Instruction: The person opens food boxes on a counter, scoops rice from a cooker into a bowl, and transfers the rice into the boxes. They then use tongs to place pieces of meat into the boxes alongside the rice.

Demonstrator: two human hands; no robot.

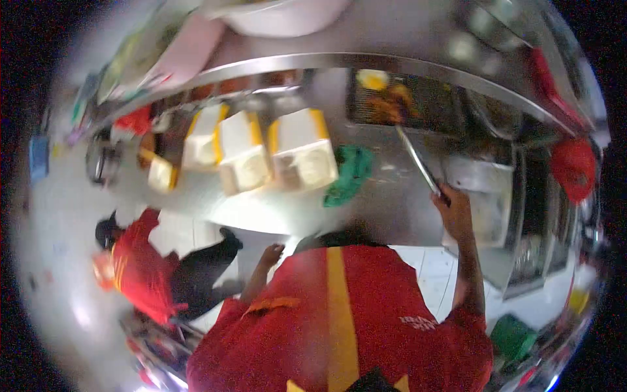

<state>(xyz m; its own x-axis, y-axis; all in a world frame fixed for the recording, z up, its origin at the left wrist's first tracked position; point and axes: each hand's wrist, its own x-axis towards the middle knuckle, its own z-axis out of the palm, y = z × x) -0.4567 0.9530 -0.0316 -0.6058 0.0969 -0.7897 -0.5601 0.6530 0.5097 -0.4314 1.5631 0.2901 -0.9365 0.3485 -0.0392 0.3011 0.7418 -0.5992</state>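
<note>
My right hand (452, 204) is closed around the dark handle of a long metal utensil (418, 160). The utensil's far end reaches browned food pieces (390, 104) in a dark tray (431, 108) set into the counter. Down at my left side, near the counter's front edge, is my left hand (273, 253), its fingers curled; whether anything is in them is too small to tell. Three open white and yellow boxes (304, 153) with pale contents stand on the counter (392, 189), left of a green cloth (351, 175).
A smaller white and yellow box (162, 175) lies farther left. A person in red (144, 274) is at the lower left. A metal rail (313, 61) crosses behind the tray, with a white bowl (281, 18) above it. A red bag (573, 168) hangs at the right.
</note>
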